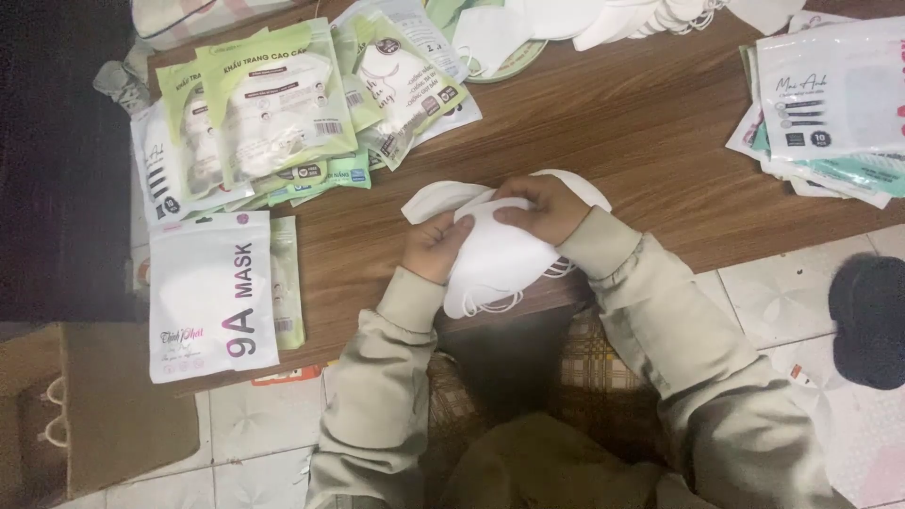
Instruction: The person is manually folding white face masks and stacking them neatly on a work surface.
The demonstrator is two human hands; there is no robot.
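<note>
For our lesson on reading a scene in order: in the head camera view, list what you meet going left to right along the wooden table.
White pouch → pile of green and white packets → left hand → white masks → right hand → stack of packets at the right edge.

My wooden bench carries a heap of green and white packaged masks at its far left. A white pouch lies alone at the near left edge. Loose white masks sit along the far side, and another stack of packets rests at the right.
</note>
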